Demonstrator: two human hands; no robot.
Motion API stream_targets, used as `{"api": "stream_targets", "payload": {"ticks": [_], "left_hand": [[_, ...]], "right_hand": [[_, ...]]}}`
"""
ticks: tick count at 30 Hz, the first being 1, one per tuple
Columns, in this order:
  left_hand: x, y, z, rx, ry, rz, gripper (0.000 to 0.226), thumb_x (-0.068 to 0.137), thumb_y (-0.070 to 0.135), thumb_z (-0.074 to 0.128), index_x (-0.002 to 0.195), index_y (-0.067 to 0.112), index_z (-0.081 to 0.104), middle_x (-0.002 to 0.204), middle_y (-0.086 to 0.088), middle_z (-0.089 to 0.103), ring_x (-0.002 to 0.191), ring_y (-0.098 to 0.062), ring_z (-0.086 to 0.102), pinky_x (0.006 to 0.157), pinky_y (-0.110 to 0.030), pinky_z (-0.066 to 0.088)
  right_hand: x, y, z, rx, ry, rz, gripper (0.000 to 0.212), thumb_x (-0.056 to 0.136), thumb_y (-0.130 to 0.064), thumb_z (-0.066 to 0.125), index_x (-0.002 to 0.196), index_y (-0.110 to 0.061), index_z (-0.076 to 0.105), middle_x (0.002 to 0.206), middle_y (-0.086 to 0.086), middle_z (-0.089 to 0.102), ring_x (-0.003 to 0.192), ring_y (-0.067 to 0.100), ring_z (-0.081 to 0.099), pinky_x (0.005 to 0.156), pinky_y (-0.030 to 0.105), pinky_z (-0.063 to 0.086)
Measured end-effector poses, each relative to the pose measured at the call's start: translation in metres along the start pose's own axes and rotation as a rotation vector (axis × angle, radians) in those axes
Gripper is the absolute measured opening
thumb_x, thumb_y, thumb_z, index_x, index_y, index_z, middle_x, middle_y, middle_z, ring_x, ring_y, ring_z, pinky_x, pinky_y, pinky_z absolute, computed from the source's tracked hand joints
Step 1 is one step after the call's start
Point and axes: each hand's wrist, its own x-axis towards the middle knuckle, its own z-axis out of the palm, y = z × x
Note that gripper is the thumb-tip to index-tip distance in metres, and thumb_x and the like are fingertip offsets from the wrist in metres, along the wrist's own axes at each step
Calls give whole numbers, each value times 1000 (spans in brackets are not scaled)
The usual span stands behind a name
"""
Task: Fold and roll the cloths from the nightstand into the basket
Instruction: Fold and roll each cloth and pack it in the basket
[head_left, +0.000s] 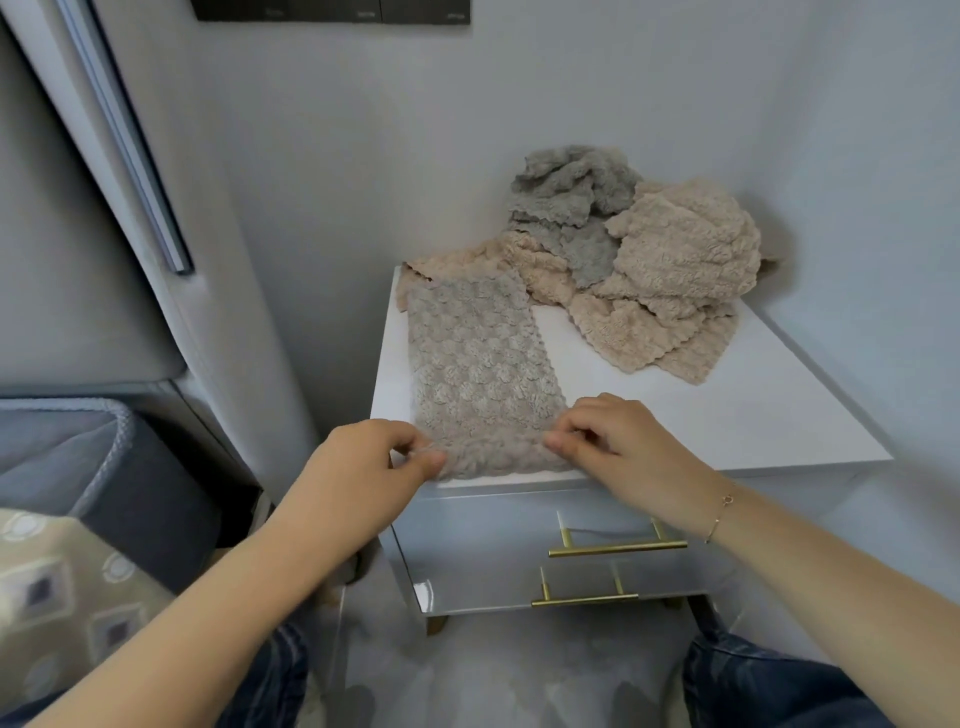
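A grey fluffy cloth (483, 364) lies folded into a long strip on the white nightstand (727, 415), running from its back left toward the front edge. My left hand (369, 467) pinches the strip's near left corner. My right hand (618, 441) pinches the near right corner, fingers curled on the turned-up near end. Behind lies a heap of loose cloths: a grey one (571, 202) on top at the back and beige ones (685, 244) spreading right and forward. A dark grey fabric basket (114, 441) stands on the floor at the left.
The nightstand sits in a corner, with walls behind and to the right. It has two drawers with brass handles (618, 548). A bed with a patterned cover (57, 582) is at the lower left, its padded headboard (78, 260) above. My knees are below the drawers.
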Motion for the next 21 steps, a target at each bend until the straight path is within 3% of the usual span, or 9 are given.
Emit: {"api": "stream_targets", "payload": {"ticks": [2, 6, 8, 10, 12, 15, 18, 21], "left_hand": [[3, 1, 0, -10, -10, -46, 27, 91, 40, 56, 77, 20, 68, 50, 15, 53, 52, 0, 48, 51, -18, 32], [8, 5, 3, 16, 13, -81, 28, 91, 36, 54, 72, 17, 64, 68, 4, 62, 65, -14, 56, 55, -24, 40], [9, 5, 6, 36, 68, -89, 29, 85, 36, 57, 68, 12, 59, 68, 2, 62, 65, -17, 56, 56, -26, 42], [8, 4, 9, 18, 127, -80, 23, 79, 35, 64, 67, 15, 56, 69, 5, 60, 65, -12, 54, 54, -23, 39], [8, 1, 11, -54, 175, 17, 17, 75, 27, 69, 72, 22, 53, 78, 10, 55, 69, -8, 49, 58, -17, 34], [8, -2, 10, 46, 256, 311, 18, 75, 12, 71, 81, 27, 63, 90, 14, 54, 81, -8, 46, 72, -18, 36], [2, -7, 14, 326, 303, 547, 20, 76, 12, 59, 79, 26, 73, 87, 10, 62, 80, -17, 54, 69, -29, 34], [-10, -8, 22, 319, 259, 540, 33, 79, 17, 43, 88, 21, 74, 89, 10, 65, 80, -17, 60, 74, -31, 36]], "right_hand": [[3, -1, 4, -69, 31, -15, 42, 95, -48, 43, 70, -16, 55, 65, -14, 46, 69, 4, 42, 64, 23, 33], [7, -3, 10, -312, 105, -47, 40, 95, -49, 30, 67, -23, 43, 64, -15, 33, 67, 12, 38, 62, 28, 28], [9, -5, 13, -373, 174, -26, 39, 92, -51, 37, 67, -22, 45, 66, -11, 38, 65, 13, 39, 60, 29, 30], [9, -10, 12, -316, 234, -10, 26, 88, -42, 55, 76, -18, 52, 76, -5, 48, 69, 15, 45, 60, 29, 36], [9, -15, 10, -319, 283, -105, 15, 82, -22, 70, 86, -14, 57, 87, -1, 53, 75, 16, 48, 67, 27, 39], [6, -14, 13, -386, 296, -317, 14, 82, 1, 66, 90, -10, 68, 92, 3, 60, 84, 19, 51, 78, 24, 35], [-2, -13, 21, -378, 268, -364, 29, 87, 0, 46, 99, -9, 71, 93, 2, 63, 92, 19, 50, 85, 26, 37], [-11, -17, 29, -348, 184, -304, 34, 84, -5, 42, 106, -6, 68, 98, 3, 61, 95, 18, 51, 87, 30, 40]]}}
